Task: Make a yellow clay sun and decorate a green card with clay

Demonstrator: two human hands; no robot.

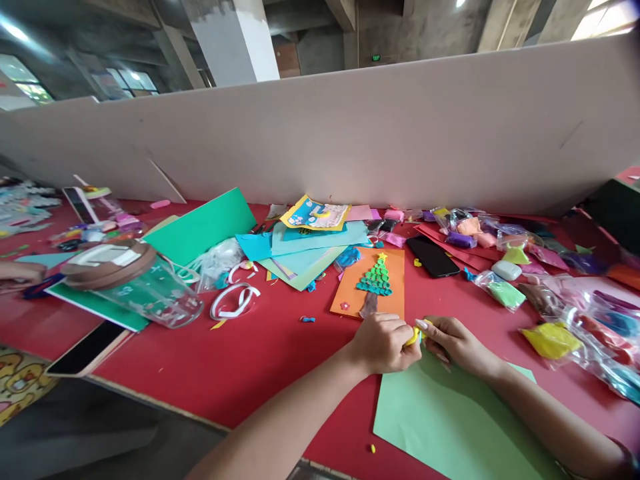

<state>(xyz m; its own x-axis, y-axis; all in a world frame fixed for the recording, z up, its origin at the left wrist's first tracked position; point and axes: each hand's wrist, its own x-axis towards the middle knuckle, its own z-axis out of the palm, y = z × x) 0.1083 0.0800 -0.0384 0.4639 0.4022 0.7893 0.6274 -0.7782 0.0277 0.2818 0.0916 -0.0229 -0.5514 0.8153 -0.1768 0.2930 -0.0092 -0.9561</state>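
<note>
My left hand is closed, its fingers curled round a small piece of yellow clay. The fingertips of my right hand pinch the same piece from the other side. Part of the clay is hidden by my fingers. Both hands are over the top edge of a light green sheet of paper. Just beyond them lies an orange card bearing a clay tree in shades of green, with a yellow star on top and a brown trunk. A tiny yellow bit lies left of the green sheet.
Bagged clay, including a yellow pack, crowds the right side. A black phone lies behind my hands. At left, a clear cup with a brown lid lies tilted near a green board. Another person's hand shows at far left.
</note>
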